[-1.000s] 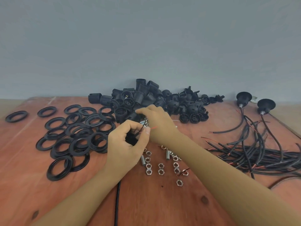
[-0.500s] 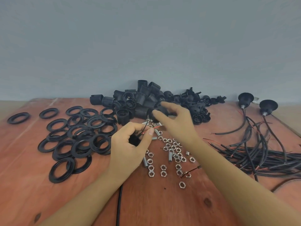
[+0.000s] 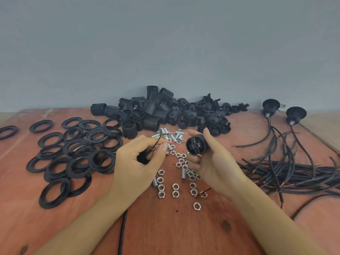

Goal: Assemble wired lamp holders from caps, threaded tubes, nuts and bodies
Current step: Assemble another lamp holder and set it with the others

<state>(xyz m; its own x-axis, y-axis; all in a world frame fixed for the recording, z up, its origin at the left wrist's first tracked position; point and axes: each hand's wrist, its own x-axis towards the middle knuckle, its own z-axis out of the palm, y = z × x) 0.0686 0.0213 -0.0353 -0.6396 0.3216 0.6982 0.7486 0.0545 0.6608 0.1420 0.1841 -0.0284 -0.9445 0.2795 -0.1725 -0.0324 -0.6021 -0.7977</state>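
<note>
Left hand (image 3: 136, 166): curled up, thumb and forefinger pinching the red and black wire ends (image 3: 156, 146). There's a dark part tucked in the palm (image 3: 142, 159), a cap by my reckoning, though it's mostly hidden.
Cable (image 3: 122, 229): drops from under that wrist toward the near edge of the table (image 3: 165, 227).
Right hand (image 3: 215, 164): fingers wrapped round a black body (image 3: 196, 145), held up off the wood.
Where the body sits: just right of the wire tips, near but not touching, above the scattered nuts (image 3: 161, 194) and threaded tubes (image 3: 173, 138).
Body's axis: roughly level, with its inner face turned toward the left hand and the camera.
Wires' line: tips slant up and to the right, almost straight at that face.
Nearer hand: neither has far to go, the gap is small.
Next move, as I read it: bring the tips and the face together, and which terminal takes which wire is too small to tell.
Risk: thin strands could bend off line.
Behind: a pile of spare bodies (image 3: 165, 111).
</note>
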